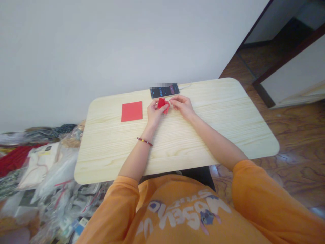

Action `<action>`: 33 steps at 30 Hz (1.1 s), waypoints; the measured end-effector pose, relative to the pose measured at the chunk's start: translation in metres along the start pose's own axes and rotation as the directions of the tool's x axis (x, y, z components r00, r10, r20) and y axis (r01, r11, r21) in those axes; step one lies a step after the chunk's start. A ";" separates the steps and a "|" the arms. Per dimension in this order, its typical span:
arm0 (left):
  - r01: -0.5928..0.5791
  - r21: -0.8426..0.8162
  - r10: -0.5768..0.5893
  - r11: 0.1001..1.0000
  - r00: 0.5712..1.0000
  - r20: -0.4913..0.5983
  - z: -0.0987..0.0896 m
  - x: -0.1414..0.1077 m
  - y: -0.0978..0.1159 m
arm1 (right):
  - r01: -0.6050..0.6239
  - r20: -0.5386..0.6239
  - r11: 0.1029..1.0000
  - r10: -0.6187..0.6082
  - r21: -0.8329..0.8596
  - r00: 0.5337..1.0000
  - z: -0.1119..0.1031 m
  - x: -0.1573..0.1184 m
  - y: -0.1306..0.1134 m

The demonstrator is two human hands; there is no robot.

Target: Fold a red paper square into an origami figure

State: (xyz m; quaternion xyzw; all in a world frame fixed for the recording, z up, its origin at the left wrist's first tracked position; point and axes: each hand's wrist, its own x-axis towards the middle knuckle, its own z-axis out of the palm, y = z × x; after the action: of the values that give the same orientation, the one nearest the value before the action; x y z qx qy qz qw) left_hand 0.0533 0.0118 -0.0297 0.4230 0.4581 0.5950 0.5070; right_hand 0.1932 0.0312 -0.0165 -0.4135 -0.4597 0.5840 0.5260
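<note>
A folded piece of red paper (pixel 160 102) is gripped between the thumb and fingers of my left hand (pixel 154 113), just above the table. Close by its right edge is my right hand (pixel 185 106), thumb and forefinger pinched together. Whether that pinch has hold of a corner of the paper is too small to tell. Left of my hands, a stack or sheet of square red paper (pixel 131 111) lies flat on the wooden table (pixel 203 142).
Behind my hands, a phone (pixel 165 91) with a lit screen lies by the wall, a white cable (pixel 186 86) at its right end. Plastic bags (pixel 58 169) and clothes crowd the floor left of the table. A doorway and wooden floor (pixel 302 142) are on the right.
</note>
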 end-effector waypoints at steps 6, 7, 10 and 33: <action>0.069 0.064 -0.073 0.996 0.995 0.064 0.002 -0.003 0.004 | 0.054 0.066 0.989 -0.046 -0.135 0.997 -0.002 0.001 0.001; 0.074 0.074 -0.079 0.995 0.994 0.071 0.002 -0.003 0.004 | 0.051 0.070 0.988 -0.041 -0.146 0.997 -0.002 0.001 0.001; 0.072 0.097 -0.080 0.993 0.993 0.085 0.002 -0.003 0.004 | 0.055 0.074 0.987 -0.044 -0.150 0.996 -0.002 0.000 -0.001; 0.056 0.154 -0.074 0.987 0.991 0.115 0.006 -0.004 0.002 | -0.035 0.022 0.996 0.037 -0.087 0.999 -0.001 -0.001 -0.006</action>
State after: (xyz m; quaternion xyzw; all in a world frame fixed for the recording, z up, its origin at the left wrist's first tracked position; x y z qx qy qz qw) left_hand 0.0589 0.0087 -0.0268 0.4801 0.4838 0.5154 0.5195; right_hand 0.1957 0.0307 -0.0107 -0.4374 -0.4831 0.5777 0.4916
